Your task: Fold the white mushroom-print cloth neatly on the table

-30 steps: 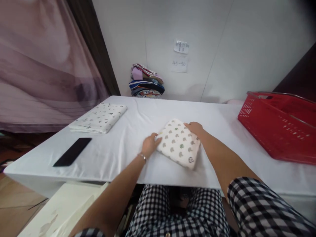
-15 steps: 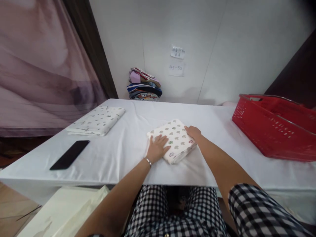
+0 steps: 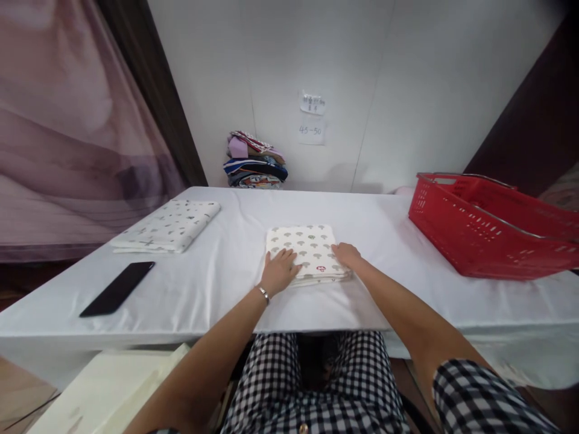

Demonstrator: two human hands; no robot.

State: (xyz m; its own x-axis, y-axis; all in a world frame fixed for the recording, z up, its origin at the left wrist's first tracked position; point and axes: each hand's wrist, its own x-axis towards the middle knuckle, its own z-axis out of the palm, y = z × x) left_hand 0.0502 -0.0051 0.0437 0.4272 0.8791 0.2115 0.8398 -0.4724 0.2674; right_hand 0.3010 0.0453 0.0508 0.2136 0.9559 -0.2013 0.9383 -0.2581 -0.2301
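A folded white cloth (image 3: 307, 244) printed with grey mushroom-like shapes and a red mark lies on the white-covered table (image 3: 239, 301) in front of me. My left hand (image 3: 279, 269) rests flat on its left front part, fingers spread. At the cloth's right edge is my right hand (image 3: 346, 254), its fingers bent and touching the side; the fingertips are partly hidden, so a grip on the edge cannot be made out. Another folded white cloth (image 3: 169, 224) with small dark prints lies apart at the left.
A black phone-like slab (image 3: 118, 289) lies at the front left. The red basket (image 3: 474, 235) stands on the right side of the table. Folded fabrics (image 3: 256, 163) are stacked at the back by the wall, under paper notes (image 3: 312, 129). A pale box (image 3: 104, 386) sits below the table at left.
The patterned cloth has turned so its front edge lies nearly parallel to the table edge. Both hands have stayed on it. The whole view has shifted slightly.
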